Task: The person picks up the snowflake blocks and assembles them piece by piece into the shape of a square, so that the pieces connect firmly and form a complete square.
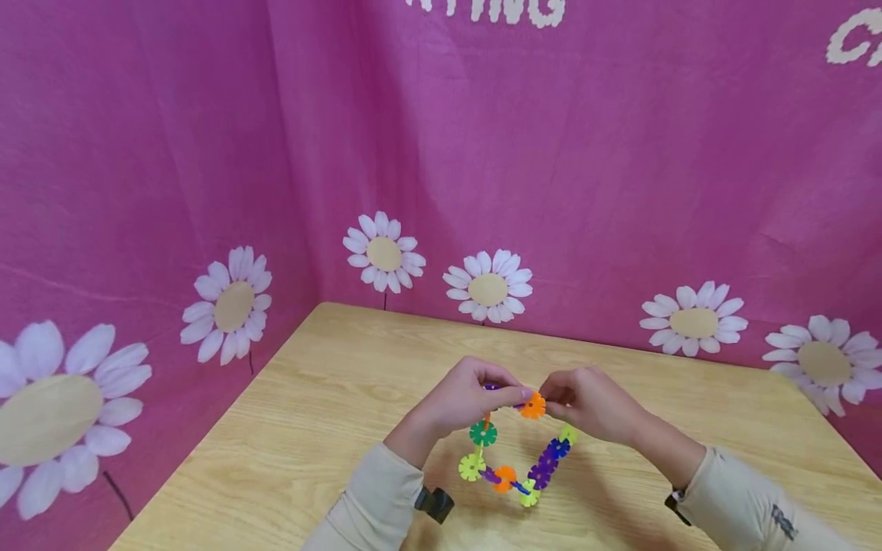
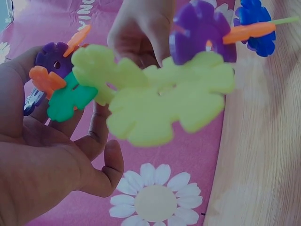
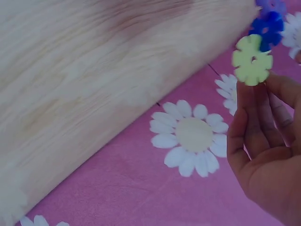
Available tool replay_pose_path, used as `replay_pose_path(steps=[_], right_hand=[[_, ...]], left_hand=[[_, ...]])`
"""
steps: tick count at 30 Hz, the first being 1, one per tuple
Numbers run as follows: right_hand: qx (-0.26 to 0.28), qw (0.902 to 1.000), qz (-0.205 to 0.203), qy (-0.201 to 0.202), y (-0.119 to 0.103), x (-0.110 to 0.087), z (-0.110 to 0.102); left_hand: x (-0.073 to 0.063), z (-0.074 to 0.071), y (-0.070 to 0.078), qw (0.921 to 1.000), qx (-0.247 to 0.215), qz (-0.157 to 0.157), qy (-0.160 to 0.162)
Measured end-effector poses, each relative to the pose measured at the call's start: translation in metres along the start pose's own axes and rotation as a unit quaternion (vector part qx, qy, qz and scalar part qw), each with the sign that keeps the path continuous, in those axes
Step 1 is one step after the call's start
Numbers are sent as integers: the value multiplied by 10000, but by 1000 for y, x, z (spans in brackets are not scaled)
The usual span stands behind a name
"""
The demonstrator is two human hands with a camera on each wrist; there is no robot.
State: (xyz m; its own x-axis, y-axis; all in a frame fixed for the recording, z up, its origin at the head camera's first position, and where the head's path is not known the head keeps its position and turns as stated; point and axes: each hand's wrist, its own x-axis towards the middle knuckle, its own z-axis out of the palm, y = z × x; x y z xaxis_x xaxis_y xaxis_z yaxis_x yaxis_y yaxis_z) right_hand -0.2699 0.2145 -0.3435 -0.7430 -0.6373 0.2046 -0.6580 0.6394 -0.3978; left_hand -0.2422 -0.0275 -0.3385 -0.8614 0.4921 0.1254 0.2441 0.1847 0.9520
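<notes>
A chain of notched, flower-shaped interlocking discs hangs above the table in a loop between the two hands. My left hand pinches its upper part beside an orange disc. A green disc and a yellow-green disc dangle below that hand. On the other side my right hand has its fingertips at a yellow-green disc, joined to a blue disc. Purple discs run down from there to the bottom. In the left wrist view, yellow-green discs partly hide the right hand.
The wooden table lies under the hands. A pink cloth backdrop with printed white daisies rises along its back and left edges. Each wrist wears a dark strap, and the left one carries a small black device.
</notes>
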Motion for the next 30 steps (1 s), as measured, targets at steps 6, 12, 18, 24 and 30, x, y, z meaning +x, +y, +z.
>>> replay_pose_path(steps=[6, 12, 18, 24, 30], right_hand=[[265, 9991, 197, 277, -14, -18, 0], [467, 9976, 206, 460, -33, -33, -6], [549, 9932, 186, 1005, -42, -46, -12], [633, 9809, 165, 1834, -44, -53, -9], [661, 9702, -319, 2309, -48, -51, -4]], left_hand=[[1, -1, -5, 10000, -33, 29, 43], [0, -2, -5, 10000, 31, -30, 77], [1, -2, -4, 9999, 30, -103, 108], [2, -4, -4, 9997, 40, -165, 154], [1, -6, -4, 9997, -64, -94, 206]])
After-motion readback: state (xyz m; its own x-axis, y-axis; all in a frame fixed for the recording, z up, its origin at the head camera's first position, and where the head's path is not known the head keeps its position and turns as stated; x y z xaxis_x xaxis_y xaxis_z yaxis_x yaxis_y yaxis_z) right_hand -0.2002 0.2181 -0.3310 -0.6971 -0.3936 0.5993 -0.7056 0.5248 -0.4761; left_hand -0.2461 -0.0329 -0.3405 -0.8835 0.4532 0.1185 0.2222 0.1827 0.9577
